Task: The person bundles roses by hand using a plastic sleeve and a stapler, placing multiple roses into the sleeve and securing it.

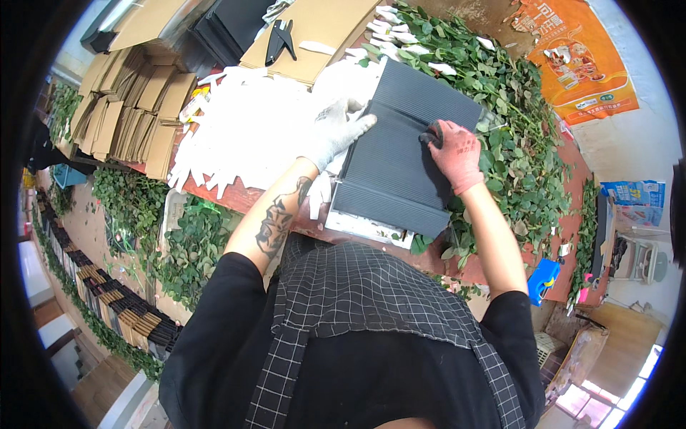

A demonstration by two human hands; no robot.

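A dark corrugated sheet (402,145) with fold lines lies in front of me on a white board or tray (370,229) that shows at its near edge. My left hand (337,128), in a whitish glove, is at the sheet's left edge with the thumb along it; the other fingers are partly lost in the bright white pile, so its grip is unclear. My right hand (455,153), in a pink glove with dark fingertips, rests on the right part of the sheet with the fingers curled; whether they pinch it cannot be told. White sleeves or wraps (246,123) lie overexposed left of the sheet.
Leafy rose stems (520,155), some with white-wrapped heads, heap along the right. Behind the sheet are a black stapler-like hand tool (281,42) on cardboard (321,16) and stacked dark sheets (230,27). Folded cardboard (134,102) stands left; a blue tape dispenser (543,280) sits right.
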